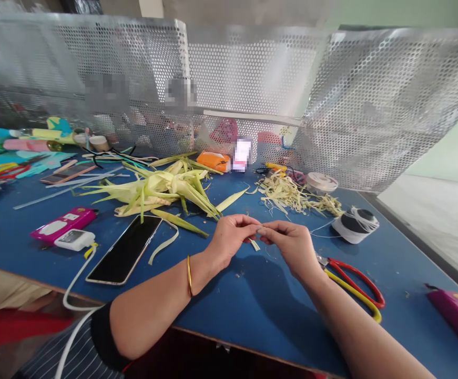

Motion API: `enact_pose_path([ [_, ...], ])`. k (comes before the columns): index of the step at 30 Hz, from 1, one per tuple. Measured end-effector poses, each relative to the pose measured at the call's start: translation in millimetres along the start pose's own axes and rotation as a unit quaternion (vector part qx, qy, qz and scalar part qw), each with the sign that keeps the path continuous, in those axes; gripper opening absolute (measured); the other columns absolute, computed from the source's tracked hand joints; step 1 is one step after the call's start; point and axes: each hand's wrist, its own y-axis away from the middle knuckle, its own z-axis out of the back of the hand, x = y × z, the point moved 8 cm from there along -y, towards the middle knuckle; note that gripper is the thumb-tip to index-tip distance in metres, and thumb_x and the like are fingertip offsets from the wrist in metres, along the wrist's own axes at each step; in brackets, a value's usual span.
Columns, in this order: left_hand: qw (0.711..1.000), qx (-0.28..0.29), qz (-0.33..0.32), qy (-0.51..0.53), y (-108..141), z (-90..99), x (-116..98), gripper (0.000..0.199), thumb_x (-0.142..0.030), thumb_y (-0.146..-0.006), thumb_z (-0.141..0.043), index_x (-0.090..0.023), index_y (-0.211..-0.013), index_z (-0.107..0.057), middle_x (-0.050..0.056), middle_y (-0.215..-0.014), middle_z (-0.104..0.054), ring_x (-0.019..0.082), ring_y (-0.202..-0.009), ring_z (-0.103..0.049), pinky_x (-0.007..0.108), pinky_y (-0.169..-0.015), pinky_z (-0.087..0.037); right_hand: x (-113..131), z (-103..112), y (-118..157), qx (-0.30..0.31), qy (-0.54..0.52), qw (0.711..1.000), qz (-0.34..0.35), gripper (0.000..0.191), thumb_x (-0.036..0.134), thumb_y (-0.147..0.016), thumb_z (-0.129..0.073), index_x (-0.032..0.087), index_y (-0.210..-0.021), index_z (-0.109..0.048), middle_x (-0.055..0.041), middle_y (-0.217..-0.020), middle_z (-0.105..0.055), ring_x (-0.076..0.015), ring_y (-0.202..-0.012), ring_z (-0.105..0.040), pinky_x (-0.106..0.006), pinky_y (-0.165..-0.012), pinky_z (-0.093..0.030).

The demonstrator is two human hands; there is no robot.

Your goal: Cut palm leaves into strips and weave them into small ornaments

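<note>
Over the middle of the blue table [221,295], my left hand [234,234] and my right hand [286,239] meet fingertip to fingertip. Both are pinched closed. A small pale green strip [255,245] sticks out below the fingertips; whether both hands grip it is hidden. Beyond my left hand lies a heap of green corn husks [165,184]. Curly shredded husk [282,192] lies behind my right hand. A spool of white thread [355,225] stands to the right, its thread running toward my right hand. Scissors with red and yellow handles [355,284] lie beside my right forearm.
A black phone [126,250], a magenta device [63,225] and a white charger [74,239] with a cable are at left. Another magenta device [457,316] lies far right. An orange packet [214,161] and tape roll [322,182] sit before the perforated metal screen [248,73].
</note>
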Motion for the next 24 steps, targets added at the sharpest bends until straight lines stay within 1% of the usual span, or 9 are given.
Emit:
enact_pose_path([
  [3, 0.999, 0.014, -0.009, -0.039, -1, 0.1, -6, 0.008, -0.025, -0.073, -0.073, -0.017, -0.074, -0.074, 0.004, -0.070, -0.070, 0.014, -0.064, -0.062, 0.024, -0.059, -0.046, 0, 10, 2, -0.030, 0.017, 0.999, 0.008, 0.029, 0.045, -0.069, -0.076, 0.017, -0.075, -0.077, -0.0042, -0.063, -0.069, -0.0156, -0.059, -0.058, -0.028, -0.056, -0.046],
  [5, 0.995, -0.014, -0.058, -0.076, -5, 11.1, -20, 0.014, -0.029, -0.079, -0.068, -0.018, -0.085, -0.075, 0.006, -0.085, -0.074, 0.014, -0.065, -0.063, 0.024, -0.059, -0.046, 3, 19, 1, -0.060, 0.025, 0.998, 0.019, 0.027, 0.043, -0.069, -0.075, 0.017, -0.073, -0.076, -0.0029, -0.061, -0.068, -0.0150, -0.058, -0.057, -0.028, -0.056, -0.045],
  [9, 0.939, -0.096, -0.164, -0.288, -13, 36.7, -45, 0.017, -0.019, -0.073, -0.069, -0.020, -0.089, -0.075, 0.003, -0.083, -0.073, 0.014, -0.065, -0.060, 0.024, -0.064, -0.044, 4, 34, -3, -0.103, 0.033, 0.993, 0.042, 0.023, 0.040, -0.070, -0.073, 0.018, -0.070, -0.072, -0.0013, -0.062, -0.066, -0.0152, -0.060, -0.057, -0.028, -0.060, -0.044],
  [12, 0.898, -0.030, -0.129, -0.420, -25, 32.5, -26, 0.027, -0.017, -0.062, -0.076, -0.022, -0.089, -0.075, 0.002, -0.082, -0.072, 0.014, -0.062, -0.056, 0.025, -0.061, -0.040, 0, 33, -6, -0.100, 0.064, 0.992, 0.048, 0.022, 0.040, -0.072, -0.069, 0.018, -0.069, -0.070, -0.0013, -0.063, -0.066, -0.0154, -0.060, -0.055, -0.029, -0.061, -0.042],
  [15, 0.889, 0.018, -0.119, -0.442, -30, 21.7, -5, 0.015, -0.030, -0.064, -0.079, -0.023, -0.076, -0.075, 0.002, -0.075, -0.070, 0.016, -0.063, -0.056, 0.025, -0.060, -0.037, -4, 27, -7, -0.076, 0.086, 0.992, 0.046, 0.022, 0.040, -0.073, -0.066, 0.018, -0.069, -0.069, -0.0011, -0.065, -0.066, -0.0156, -0.061, -0.055, -0.029, -0.062, -0.041],
  [18, 0.921, 0.018, -0.109, -0.374, -32, 16.7, 3, 0.008, -0.029, -0.070, -0.074, -0.022, -0.067, -0.074, 0.003, -0.072, -0.069, 0.017, -0.069, -0.058, 0.025, -0.063, -0.038, -7, 24, -10, -0.059, 0.080, 0.994, 0.044, 0.023, 0.041, -0.073, -0.066, 0.018, -0.069, -0.068, -0.0009, -0.064, -0.065, -0.0159, -0.062, -0.054, -0.030, -0.064, -0.041],
  [21, 0.989, 0.016, 0.018, -0.146, -32, 21.7, 13, 0.012, -0.029, -0.075, -0.071, -0.019, -0.069, -0.072, 0.004, -0.073, -0.070, 0.015, -0.066, -0.059, 0.024, -0.061, -0.041, -5, 32, -12, -0.082, 0.018, 0.995, 0.057, 0.023, 0.042, -0.071, -0.069, 0.019, -0.070, -0.067, -0.0042, -0.077, -0.070, -0.0197, -0.076, -0.061, -0.032, -0.071, -0.045],
  [22, 0.995, 0.024, 0.081, -0.046, -30, 20.7, 19, 0.013, -0.029, -0.077, -0.069, -0.018, -0.071, -0.071, 0.005, -0.073, -0.069, 0.013, -0.064, -0.059, 0.023, -0.059, -0.041, -4, 35, -13, -0.089, -0.015, 0.994, 0.061, 0.022, 0.041, -0.071, -0.070, 0.019, -0.070, -0.067, -0.0056, -0.084, -0.072, -0.0218, -0.085, -0.064, -0.033, -0.076, -0.046],
  [24, 0.976, 0.047, 0.178, 0.115, -22, 14.1, 27, 0.011, -0.024, -0.080, -0.067, -0.016, -0.073, -0.070, 0.005, -0.071, -0.069, 0.011, -0.060, -0.059, 0.021, -0.056, -0.042, -3, 36, -14, -0.082, -0.078, 0.992, 0.061, 0.021, 0.040, -0.072, -0.072, 0.020, -0.069, -0.067, -0.0078, -0.098, -0.073, -0.0253, -0.103, -0.063, -0.035, -0.087, -0.046],
])
